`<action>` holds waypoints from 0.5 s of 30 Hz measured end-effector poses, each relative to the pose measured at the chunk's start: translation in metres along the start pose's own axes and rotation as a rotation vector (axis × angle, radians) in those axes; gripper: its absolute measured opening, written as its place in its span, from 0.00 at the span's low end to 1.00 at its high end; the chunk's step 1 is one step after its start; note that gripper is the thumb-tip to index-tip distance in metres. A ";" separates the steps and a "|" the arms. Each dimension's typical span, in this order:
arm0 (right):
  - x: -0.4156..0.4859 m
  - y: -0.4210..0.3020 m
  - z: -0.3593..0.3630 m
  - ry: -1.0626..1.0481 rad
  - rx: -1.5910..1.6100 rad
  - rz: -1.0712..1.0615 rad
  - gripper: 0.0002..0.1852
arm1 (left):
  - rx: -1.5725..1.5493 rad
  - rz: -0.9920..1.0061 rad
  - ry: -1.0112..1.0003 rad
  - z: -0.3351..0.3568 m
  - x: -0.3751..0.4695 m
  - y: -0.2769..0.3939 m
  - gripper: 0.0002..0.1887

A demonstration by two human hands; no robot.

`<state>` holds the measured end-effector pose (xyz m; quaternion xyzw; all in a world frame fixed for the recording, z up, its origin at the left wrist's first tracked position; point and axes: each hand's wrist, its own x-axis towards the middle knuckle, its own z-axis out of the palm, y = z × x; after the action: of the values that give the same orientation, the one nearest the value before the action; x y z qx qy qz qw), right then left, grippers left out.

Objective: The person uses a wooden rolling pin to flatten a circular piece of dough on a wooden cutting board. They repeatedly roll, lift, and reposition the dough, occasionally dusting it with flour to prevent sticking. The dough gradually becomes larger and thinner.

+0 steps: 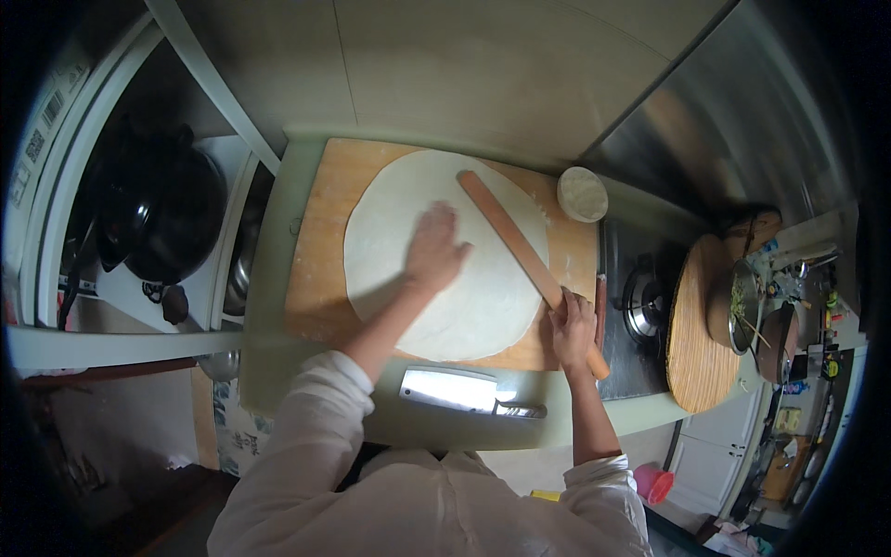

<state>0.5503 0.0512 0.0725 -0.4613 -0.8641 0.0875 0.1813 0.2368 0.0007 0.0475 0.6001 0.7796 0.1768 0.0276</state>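
A large round sheet of rolled dough (390,237) lies on a wooden board (317,244). My left hand (435,247) is palm down over the dough, left of its middle, slightly blurred, with the thumb apart from the fingers and nothing in it. My right hand (575,326) grips the near end of a long wooden rolling pin (511,240), which slants across the right part of the dough, its far end near the top. A cleaver (449,390) with a metal handle lies flat on the green counter in front of the board, blade to the left.
A bowl of flour (582,195) stands at the board's back right corner. Beyond it are a gas hob (644,306), a round slatted mat (699,334) and a metal bowl (741,306) with chopped greens and chopsticks. At left, a black wok (174,209) sits in a shelf.
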 end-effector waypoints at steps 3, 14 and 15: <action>-0.004 0.008 0.000 0.025 0.014 0.048 0.30 | 0.007 0.383 -0.142 0.008 -0.017 0.062 0.38; 0.016 -0.056 0.020 -0.006 0.096 -0.189 0.28 | 0.014 0.644 -0.277 -0.053 -0.128 -0.026 0.39; 0.020 -0.069 0.022 -0.015 0.105 -0.220 0.28 | 0.009 0.644 -0.303 -0.061 -0.130 -0.038 0.40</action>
<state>0.4786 0.0296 0.0789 -0.3530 -0.9050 0.1156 0.2071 0.2222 -0.1456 0.0711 0.8346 0.5384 0.0821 0.0832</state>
